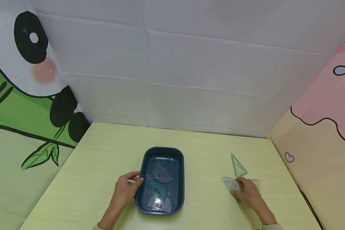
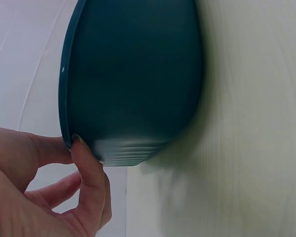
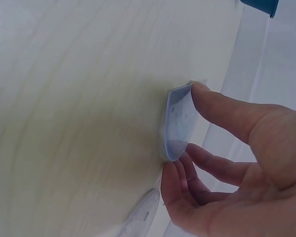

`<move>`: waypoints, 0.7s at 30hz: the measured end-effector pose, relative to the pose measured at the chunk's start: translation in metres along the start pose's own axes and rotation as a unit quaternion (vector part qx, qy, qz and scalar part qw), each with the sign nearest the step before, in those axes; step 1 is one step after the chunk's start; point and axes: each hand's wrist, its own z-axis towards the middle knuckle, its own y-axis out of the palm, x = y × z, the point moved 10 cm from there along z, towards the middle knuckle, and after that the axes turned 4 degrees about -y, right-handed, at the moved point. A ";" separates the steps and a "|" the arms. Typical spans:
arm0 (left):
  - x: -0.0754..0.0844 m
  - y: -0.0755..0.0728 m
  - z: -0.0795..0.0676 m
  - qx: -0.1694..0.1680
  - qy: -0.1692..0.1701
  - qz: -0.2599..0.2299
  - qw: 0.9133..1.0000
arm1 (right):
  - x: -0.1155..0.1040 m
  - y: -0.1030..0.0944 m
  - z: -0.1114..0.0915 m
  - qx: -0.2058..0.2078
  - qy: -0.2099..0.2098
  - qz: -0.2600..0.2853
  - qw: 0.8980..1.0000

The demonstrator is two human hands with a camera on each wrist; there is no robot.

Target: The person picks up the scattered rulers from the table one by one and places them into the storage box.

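Observation:
A dark blue plastic tray [image 1: 180, 179] stands on the table with several protractors inside, among them a clear one [image 1: 162, 174], a blue one [image 1: 158, 188] and another clear one [image 1: 165, 204]. My left hand [image 1: 125, 188] pinches the tray's left rim between thumb and fingers, seen close up on the tray wall [image 2: 133, 74] in the left wrist view. Over to the right, my right hand [image 1: 250, 193] grips a clear protractor [image 3: 181, 118] by its edges, low over the table. Just beyond that hand lies a green set square [image 1: 238, 166].
Another clear protractor [image 1: 257, 184] lies right of my right hand, partly covered by it. The pale wood-patterned table [image 1: 207, 143] ends at a white cloth backdrop [image 1: 189, 80]. Printed cartoon panels flank both sides.

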 end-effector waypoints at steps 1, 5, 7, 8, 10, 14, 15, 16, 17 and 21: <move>0.000 0.000 0.000 -0.001 0.001 -0.001 1.000 | 0.001 0.001 0.000 -0.001 0.002 0.000 1.000; -0.001 0.000 0.000 0.000 -0.003 -0.004 1.000 | 0.005 0.001 0.000 -0.002 0.011 0.007 1.000; -0.002 0.000 0.000 -0.001 -0.007 -0.002 1.000 | 0.006 0.001 0.000 -0.001 0.015 0.014 1.000; -0.002 0.000 0.000 0.000 -0.008 -0.002 1.000 | 0.006 0.000 0.001 -0.001 0.017 0.019 1.000; -0.002 0.000 0.001 0.000 -0.010 -0.001 1.000 | 0.007 -0.001 0.001 -0.001 0.021 0.026 0.999; -0.003 0.000 0.001 0.001 -0.010 -0.003 1.000 | 0.009 -0.002 0.000 0.000 0.028 0.034 0.999; -0.003 0.000 0.001 0.001 -0.010 -0.003 1.000 | 0.010 -0.002 -0.001 0.001 0.029 0.036 0.999; -0.003 0.000 0.001 0.001 -0.010 -0.004 1.000 | 0.011 -0.002 -0.001 0.002 0.029 0.037 0.999; -0.003 0.000 0.001 0.001 -0.010 -0.004 1.000 | 0.011 -0.002 -0.001 0.004 0.028 0.040 0.999; -0.003 0.000 0.001 0.001 -0.009 -0.005 1.000 | 0.012 -0.005 -0.003 0.014 0.017 0.055 0.998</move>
